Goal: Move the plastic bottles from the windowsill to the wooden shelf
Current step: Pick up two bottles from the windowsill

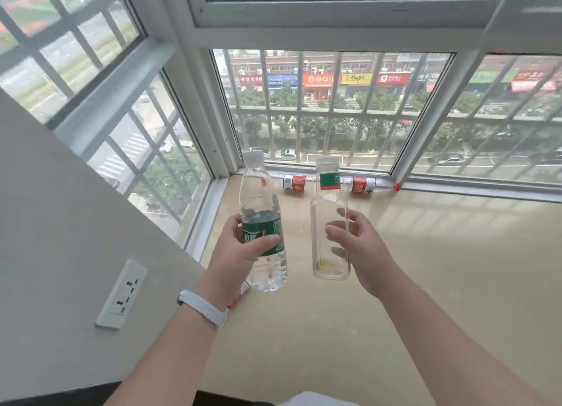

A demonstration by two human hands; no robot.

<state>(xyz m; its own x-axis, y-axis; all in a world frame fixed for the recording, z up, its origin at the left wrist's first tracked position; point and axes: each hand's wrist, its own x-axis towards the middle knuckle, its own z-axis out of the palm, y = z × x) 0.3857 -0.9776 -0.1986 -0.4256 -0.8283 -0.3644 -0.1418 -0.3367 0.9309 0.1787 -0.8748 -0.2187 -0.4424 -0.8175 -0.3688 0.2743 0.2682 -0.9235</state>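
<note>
My left hand (pixel 240 250) grips a clear plastic bottle with a dark green label (pixel 263 211), held upright above the beige windowsill (pixel 425 268). My right hand (pixel 359 247) wraps around a clear square bottle with a green and red neck label (pixel 329 198), also upright and lifted. Two more clear bottles with red labels lie on their sides at the back of the sill against the window frame, one to the left (pixel 294 183) and one to the right (pixel 363 185). No wooden shelf is in view.
Barred windows (pixel 334 110) enclose the sill at the back and left. A grey wall with a white power socket (pixel 121 294) stands on the left. A white band circles my left wrist (pixel 202 308).
</note>
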